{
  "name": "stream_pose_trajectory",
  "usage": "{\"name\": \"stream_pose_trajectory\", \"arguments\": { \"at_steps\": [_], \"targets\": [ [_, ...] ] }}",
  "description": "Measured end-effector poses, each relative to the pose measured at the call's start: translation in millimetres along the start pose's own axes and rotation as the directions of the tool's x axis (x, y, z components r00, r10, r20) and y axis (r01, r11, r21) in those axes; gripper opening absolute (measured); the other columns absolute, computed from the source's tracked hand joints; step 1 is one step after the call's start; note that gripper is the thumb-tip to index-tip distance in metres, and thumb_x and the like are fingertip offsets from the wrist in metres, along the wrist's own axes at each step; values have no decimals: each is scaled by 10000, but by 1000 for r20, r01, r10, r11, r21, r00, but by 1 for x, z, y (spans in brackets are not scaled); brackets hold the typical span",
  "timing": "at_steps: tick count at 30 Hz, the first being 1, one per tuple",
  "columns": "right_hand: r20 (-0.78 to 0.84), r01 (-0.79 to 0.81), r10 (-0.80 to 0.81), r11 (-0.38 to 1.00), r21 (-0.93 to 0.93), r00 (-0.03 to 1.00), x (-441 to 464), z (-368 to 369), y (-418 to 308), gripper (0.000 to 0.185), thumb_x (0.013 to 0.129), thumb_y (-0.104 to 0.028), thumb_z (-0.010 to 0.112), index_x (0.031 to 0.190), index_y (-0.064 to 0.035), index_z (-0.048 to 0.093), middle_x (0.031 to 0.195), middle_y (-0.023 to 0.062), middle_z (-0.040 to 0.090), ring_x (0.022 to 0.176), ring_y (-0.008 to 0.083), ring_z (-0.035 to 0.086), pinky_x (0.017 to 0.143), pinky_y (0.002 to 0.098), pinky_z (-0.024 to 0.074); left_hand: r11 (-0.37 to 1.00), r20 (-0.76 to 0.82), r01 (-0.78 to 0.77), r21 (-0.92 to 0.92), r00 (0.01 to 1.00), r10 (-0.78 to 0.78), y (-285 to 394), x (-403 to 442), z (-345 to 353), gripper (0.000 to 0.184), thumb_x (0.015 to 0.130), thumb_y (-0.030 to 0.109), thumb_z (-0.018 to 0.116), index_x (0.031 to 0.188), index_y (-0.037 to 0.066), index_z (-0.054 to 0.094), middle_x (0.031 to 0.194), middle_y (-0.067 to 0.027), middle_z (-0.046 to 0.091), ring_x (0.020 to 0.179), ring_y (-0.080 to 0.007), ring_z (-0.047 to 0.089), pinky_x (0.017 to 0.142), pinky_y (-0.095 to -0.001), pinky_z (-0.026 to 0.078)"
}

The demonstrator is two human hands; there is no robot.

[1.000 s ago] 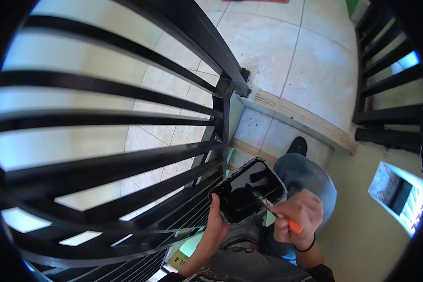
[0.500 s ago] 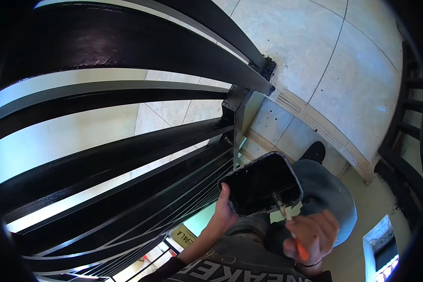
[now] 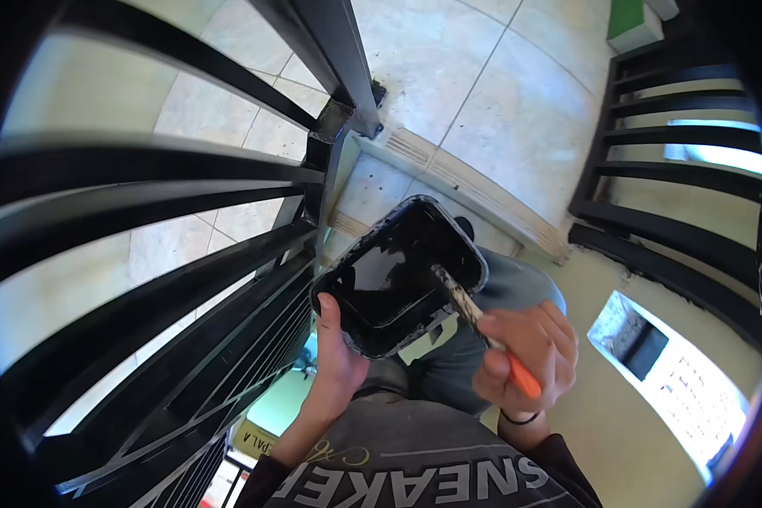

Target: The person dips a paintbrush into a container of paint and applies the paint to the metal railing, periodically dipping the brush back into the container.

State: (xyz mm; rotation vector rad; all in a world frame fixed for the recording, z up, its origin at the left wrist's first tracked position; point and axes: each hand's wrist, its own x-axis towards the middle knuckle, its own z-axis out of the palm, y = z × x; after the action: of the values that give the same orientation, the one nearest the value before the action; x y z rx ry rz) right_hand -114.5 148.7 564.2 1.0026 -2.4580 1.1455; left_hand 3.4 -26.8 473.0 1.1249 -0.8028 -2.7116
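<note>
One glossy, black-smeared tub [image 3: 370,241] has your left hand [image 3: 340,354] gripping its left corner, your right hand [image 3: 535,349] gripping a brush [image 3: 459,297].

A tiled step [image 3: 372,179] and black railings [image 3: 186,168] mark this as a stairwell

Paint [image 3: 372,279] glossy; tray rim [image 3: 364,240] rough; tiles [image 3: 516,110] smooth; shirt [image 3: 415,427] matt cloth.

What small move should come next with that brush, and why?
Probably wipe the orange-handled brush against the rim of the black rectangular tub: the right hand holds it with its tip seemingly in glossy black liquid, so it's likely loaded, and the left hand grips the tub's side.
</note>
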Motion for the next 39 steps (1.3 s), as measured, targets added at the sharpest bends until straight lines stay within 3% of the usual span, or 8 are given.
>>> {"name": "stream_pose_trajectory", "arguments": {
  "at_steps": [9,12,15,21,27,33,37,39],
  "targets": [
    [-91,60,-65,996,-63,994,-15,6,-45,186,901,-187,760,942,-26,676,771,44,704,515,192,565,499,304,406,998,38,-28,52,999,26,9,-29,-14,665,1029,541,512,1447,26,462,1419,-92,566,1264,-216,585,1065,-382,486],
    [-71,3,-6,999,-46,997,-19,3,-52,269,1004,-275,642,905,-27,670,802,62,722,538,194,593,546,301,475,995,50,-38,94,998,33,12,-33,-20,662,1043,556,467,1465,46,454,1442,-88,553,1295,-207,564,1073,-376,477],
    [-65,35,-35,999,-4,997,-24,14,-41,174,862,-144,787,972,-58,683,776,27,704,511,197,560,494,308,421,995,59,-55,89,997,50,11,-30,-27,660,1041,562,465,1463,55,459,1430,-81,560,1292,-200,564,1060,-368,482],
    [68,200,-200,980,6,977,-22,45,-10,274,800,-195,846,978,-79,674,750,18,682,507,208,557,486,315,415,998,6,-55,43,998,55,-6,7,-50,640,1044,529,495,1418,9,493,1388,-93,591,1254,-202,587,1071,-363,476],
    [118,155,-154,988,-2,981,-47,86,30,282,796,-219,851,966,-83,672,756,13,687,556,195,621,490,305,421,993,31,-51,110,998,48,-38,52,-83,715,1036,617,414,1516,86,402,1472,-89,529,1348,-228,519,1127,-405,418],
    [26,-159,157,979,130,987,-76,114,63,157,900,-145,772,975,-56,666,799,32,720,597,178,665,556,261,490,987,87,-72,141,994,60,-53,76,-94,736,1034,628,399,1547,101,358,1539,-88,457,1410,-246,453,1168,-432,376],
    [67,-617,680,614,493,730,-91,133,66,127,960,-105,714,1014,-7,655,811,27,728,618,51,637,552,198,480,989,74,-71,127,995,61,-61,90,-93,726,1046,607,391,1565,104,321,1576,-88,407,1451,-249,397,1194,-434,342],
    [118,-674,718,566,475,686,-91,128,64,140,945,-98,732,1023,-9,658,784,36,717,571,45,623,519,196,465,986,86,-67,150,995,55,-64,94,-96,729,1044,611,393,1567,108,317,1574,-86,409,1449,-250,399,1195,-433,341]
  ]
}}
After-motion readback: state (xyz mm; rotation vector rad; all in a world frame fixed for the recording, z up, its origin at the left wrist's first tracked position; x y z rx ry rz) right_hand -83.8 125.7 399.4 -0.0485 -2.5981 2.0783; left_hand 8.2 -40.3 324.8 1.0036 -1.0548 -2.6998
